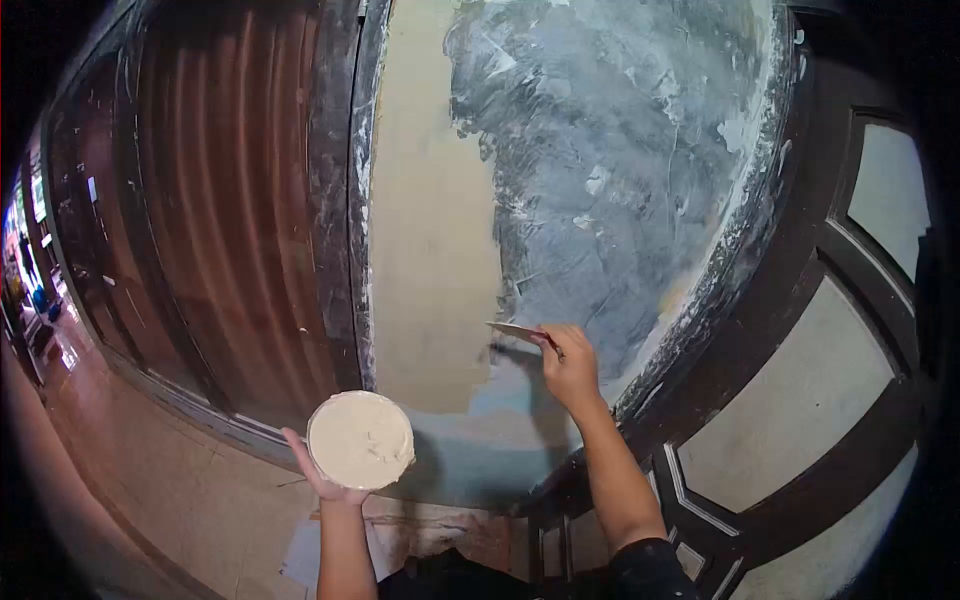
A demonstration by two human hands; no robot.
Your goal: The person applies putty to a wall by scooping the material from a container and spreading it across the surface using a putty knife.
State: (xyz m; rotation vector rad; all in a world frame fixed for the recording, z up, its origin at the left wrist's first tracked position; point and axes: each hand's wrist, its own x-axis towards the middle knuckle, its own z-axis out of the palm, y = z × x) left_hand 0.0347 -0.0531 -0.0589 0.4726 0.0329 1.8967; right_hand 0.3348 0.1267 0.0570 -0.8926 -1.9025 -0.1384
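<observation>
My left hand (322, 483) supports a round tub of putty (358, 440) from below, its thumb up along the left side. Cream paste fills the tub nearly to the rim, with a rough patch at the right. In my right hand (571, 365) is a putty knife (515, 328), gripped by the handle with the thin blade pointing left. The blade lies at the ragged right edge of a smooth beige coat (435, 240) on the wall. Right of that edge stretches bare grey, patchy wall (610, 190).
A brown panelled door with curtain-like folds (230, 200) stands left, beside a dark frame (340, 180). To the right is a dark wooden door (790, 390) with pale panels. Below lies a tiled floor (190, 460) with a pale sheet (305, 550) on it.
</observation>
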